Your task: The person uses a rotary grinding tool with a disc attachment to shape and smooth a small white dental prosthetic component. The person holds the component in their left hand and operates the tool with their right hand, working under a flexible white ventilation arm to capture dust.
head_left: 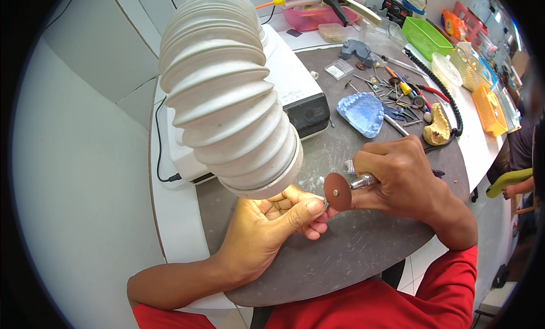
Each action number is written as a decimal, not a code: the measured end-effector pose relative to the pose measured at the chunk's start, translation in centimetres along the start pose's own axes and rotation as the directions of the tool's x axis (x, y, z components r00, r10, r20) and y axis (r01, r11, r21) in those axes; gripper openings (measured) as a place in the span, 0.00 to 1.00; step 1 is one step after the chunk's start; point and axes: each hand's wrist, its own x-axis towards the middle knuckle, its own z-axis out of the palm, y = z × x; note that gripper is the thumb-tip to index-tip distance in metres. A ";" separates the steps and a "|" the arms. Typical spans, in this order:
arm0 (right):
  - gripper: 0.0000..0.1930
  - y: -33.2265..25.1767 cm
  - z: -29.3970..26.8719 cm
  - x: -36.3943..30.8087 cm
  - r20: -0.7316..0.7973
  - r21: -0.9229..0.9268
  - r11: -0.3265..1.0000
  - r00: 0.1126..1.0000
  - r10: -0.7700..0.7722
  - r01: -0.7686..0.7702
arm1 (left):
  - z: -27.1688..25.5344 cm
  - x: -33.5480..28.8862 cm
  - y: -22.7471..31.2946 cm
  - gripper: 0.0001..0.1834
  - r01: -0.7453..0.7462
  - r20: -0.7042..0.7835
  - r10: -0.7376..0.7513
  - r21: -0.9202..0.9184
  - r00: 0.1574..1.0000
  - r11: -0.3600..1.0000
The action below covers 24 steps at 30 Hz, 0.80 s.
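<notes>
My right hand is closed round a metal rotary handpiece. A reddish-brown cutting disc is mounted at its tip, its flat face toward me. My left hand pinches a tiny greyish metal piece between thumb and fingers, right beside the disc's left edge. Most of that piece is covered by the fingertips, so its shape stays unclear, and whether the disc touches it I cannot tell. Both hands meet above the dark grey work surface.
A wide white ribbed hose hangs just above my left hand, before a white machine. Beyond my right hand lie a blue dental cast, a yellowish cast, scattered burs and a black coiled cord. A person's hand shows far right.
</notes>
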 end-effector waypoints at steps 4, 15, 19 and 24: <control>0.29 0.0 0.0 0.0 -0.007 0.002 1.000 1.000 0.010 -0.010 | 0.0 0.0 0.0 0.07 -0.001 -0.003 0.001 0.007 1.000 1.000; 0.31 0.0 -0.5 0.1 0.001 -0.031 0.999 0.999 0.041 -0.040 | -0.2 -0.1 -0.2 0.07 -0.011 -0.021 0.011 0.009 1.000 1.000; 0.31 0.1 -0.4 0.1 -0.012 -0.027 0.999 1.000 0.021 -0.021 | -0.2 0.0 -0.2 0.08 -0.014 -0.020 0.014 0.003 1.000 1.000; 0.31 0.1 -0.3 0.0 -0.012 -0.012 1.000 1.000 0.021 -0.021 | -0.2 0.0 -0.2 0.08 -0.010 -0.021 0.010 0.005 1.000 1.000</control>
